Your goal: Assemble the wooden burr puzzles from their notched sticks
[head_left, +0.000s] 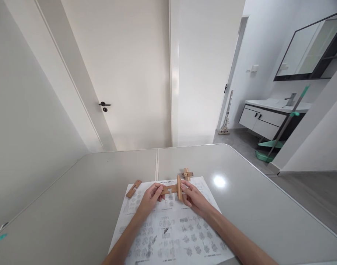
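Note:
Two notched wooden puzzle bars are crossed together above a printed instruction sheet on a grey table. My left hand pinches the horizontal bar at its left end. My right hand grips the upright bar from the right side. A loose notched wooden piece lies at the sheet's far left corner. A small joined cluster of wooden pieces rests at the sheet's far edge, just beyond my right hand.
The table has a centre seam and rounded corners; its far edge sits near a white door with a dark handle. To the right an open doorway shows a bathroom vanity and a green mop with dustpan.

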A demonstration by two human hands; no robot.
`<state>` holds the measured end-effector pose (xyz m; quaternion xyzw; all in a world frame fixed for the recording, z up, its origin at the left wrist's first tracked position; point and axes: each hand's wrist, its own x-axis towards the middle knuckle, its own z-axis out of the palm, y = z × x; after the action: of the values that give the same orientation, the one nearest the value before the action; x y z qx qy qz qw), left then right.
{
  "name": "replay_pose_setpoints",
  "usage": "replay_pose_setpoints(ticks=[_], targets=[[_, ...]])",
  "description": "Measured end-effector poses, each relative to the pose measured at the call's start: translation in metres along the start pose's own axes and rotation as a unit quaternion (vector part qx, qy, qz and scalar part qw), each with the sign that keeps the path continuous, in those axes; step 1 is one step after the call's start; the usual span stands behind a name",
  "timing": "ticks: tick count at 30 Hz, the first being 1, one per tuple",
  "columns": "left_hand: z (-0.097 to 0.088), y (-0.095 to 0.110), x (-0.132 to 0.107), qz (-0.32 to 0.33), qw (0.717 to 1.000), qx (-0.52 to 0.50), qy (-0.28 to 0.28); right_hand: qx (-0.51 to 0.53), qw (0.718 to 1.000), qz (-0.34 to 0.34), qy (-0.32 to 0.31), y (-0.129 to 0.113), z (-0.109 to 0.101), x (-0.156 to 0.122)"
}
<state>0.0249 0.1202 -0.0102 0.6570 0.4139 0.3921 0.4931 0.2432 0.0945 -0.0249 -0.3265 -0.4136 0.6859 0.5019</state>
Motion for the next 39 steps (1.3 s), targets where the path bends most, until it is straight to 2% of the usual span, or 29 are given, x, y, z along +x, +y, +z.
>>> replay_pose_setpoints(ticks=[4,10,16,19,22,25,28,33,36,39], targets=[[-0.001,0.003,0.0,-0.011,1.0,-0.004,0.019,0.041,0.999,0.014,-0.005,0.0,0.0,0.0],[-0.001,0.003,-0.001,-0.014,1.0,-0.011,0.026,0.033,0.999,0.014,-0.01,-0.002,0.002,-0.001],[-0.004,-0.003,0.002,-0.005,1.0,0.002,0.031,0.019,0.999,0.027,0.03,-0.003,0.006,-0.001],[-0.007,-0.007,0.004,0.002,0.998,0.006,0.063,0.04,0.998,0.038,0.041,-0.003,0.004,0.0],[-0.01,-0.012,0.005,0.003,0.992,0.035,0.12,0.04,0.997,0.023,0.069,-0.002,0.001,0.002],[-0.01,-0.017,0.003,0.004,0.979,0.103,0.177,-0.043,0.993,-0.016,0.105,0.002,-0.001,0.004],[-0.009,-0.02,0.0,0.014,0.96,0.196,0.199,-0.137,0.982,-0.045,0.119,0.011,-0.002,0.005],[-0.003,-0.017,-0.003,0.046,0.936,0.31,0.163,-0.221,0.966,-0.067,0.12,0.027,-0.006,0.009],[0.001,-0.012,-0.008,0.083,0.937,0.328,0.092,-0.277,0.947,-0.091,0.137,0.033,-0.01,0.011],[0.004,-0.008,-0.013,0.133,0.928,0.348,0.009,-0.347,0.913,-0.146,0.155,0.033,-0.011,0.011]])
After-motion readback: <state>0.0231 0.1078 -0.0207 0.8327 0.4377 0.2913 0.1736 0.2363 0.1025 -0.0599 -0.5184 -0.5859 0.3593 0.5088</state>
